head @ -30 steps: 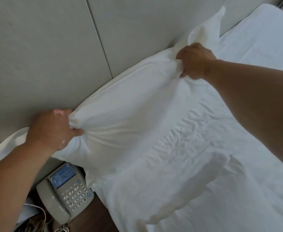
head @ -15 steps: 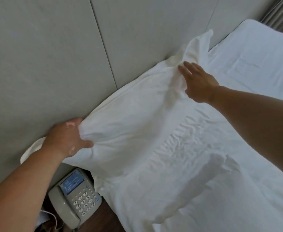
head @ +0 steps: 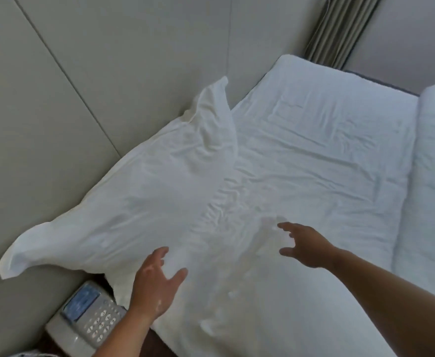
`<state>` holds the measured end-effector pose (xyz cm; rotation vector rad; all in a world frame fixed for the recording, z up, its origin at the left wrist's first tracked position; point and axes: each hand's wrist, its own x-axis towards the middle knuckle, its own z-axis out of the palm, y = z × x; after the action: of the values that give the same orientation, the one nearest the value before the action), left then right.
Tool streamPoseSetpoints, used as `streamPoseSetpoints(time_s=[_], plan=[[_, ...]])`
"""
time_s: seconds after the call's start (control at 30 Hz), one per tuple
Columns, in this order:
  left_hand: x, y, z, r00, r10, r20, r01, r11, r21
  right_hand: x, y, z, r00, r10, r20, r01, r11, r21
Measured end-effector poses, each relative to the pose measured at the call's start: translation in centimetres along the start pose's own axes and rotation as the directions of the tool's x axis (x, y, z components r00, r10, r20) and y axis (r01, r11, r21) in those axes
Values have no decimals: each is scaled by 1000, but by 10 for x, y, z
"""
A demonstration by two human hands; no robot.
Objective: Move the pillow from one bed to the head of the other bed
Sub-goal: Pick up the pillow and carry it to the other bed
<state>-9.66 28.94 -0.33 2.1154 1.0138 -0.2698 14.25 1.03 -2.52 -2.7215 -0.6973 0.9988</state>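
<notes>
A white pillow (head: 144, 202) lies at the head of the bed (head: 314, 163), against the grey padded wall, its loose case corners sticking out at both ends. My left hand (head: 157, 284) hovers just in front of the pillow's near edge with fingers spread and nothing in it. My right hand (head: 306, 246) is over the wrinkled sheet to the right of the pillow, fingers apart and holding nothing.
A grey desk telephone (head: 87, 320) sits on a dark wooden stand at the lower left, beside the bed. A rolled white duvet (head: 432, 189) lies along the bed's right side. A beige curtain (head: 340, 29) hangs at the back.
Both hands have let go of the pillow and drawn back toward me. The pillow now rests flat against the wall, and the view has pulled back.
</notes>
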Motion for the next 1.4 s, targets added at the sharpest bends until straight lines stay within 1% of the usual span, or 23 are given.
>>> streamPoseSetpoints(time_s=[0.1,0.17,0.27,0.37,0.43,0.53,0.6,0.67,0.7,0.77,0.83,0.9,0.97,1.07,1.2,1.3,1.4], plan=[[-32,19,62,985,3,174,-1,1000,-10,-52,57,30,994,113,16,-114,990,87],[-51,30,100,964,-5,264,4,1000,4,-85,95,49,983,180,28,-182,977,112],[-73,40,150,935,-19,354,1,999,50,-127,146,73,967,254,35,-256,960,113],[-89,47,188,913,-46,406,1,994,111,-157,184,91,951,308,36,-310,940,145],[-99,50,210,901,-85,426,25,989,146,-170,207,103,947,319,45,-323,935,148],[-115,53,235,907,-143,397,77,981,176,-180,231,115,946,323,34,-325,937,128],[-129,51,252,914,-206,349,154,973,173,-178,242,117,951,309,24,-310,944,109],[-142,44,269,896,-315,314,279,948,155,-171,250,117,953,300,36,-302,949,87],[-147,37,281,873,-377,308,356,926,126,-166,255,117,953,300,52,-303,950,79],[-156,24,305,838,-445,315,460,887,31,-154,266,117,950,300,91,-307,948,81],[-164,10,331,779,-492,388,574,810,-125,-144,274,117,946,302,117,-315,943,109],[-175,9,351,742,-505,441,640,730,-241,-135,281,118,941,306,144,-327,932,157],[-186,18,365,711,-487,507,677,669,-307,-127,289,119,938,301,172,-333,920,207],[-197,26,386,660,-446,605,736,545,-402,-117,302,122,937,291,193,-335,905,262],[-212,21,413,600,-423,679,794,422,-438,-106,314,130,928,301,217,-357,886,296],[-218,21,427,594,-409,693,803,360,-476,-108,314,136,922,324,211,-378,868,322],[-221,29,426,609,-379,697,792,335,-510,-117,309,133,921,342,184,-385,866,320]])
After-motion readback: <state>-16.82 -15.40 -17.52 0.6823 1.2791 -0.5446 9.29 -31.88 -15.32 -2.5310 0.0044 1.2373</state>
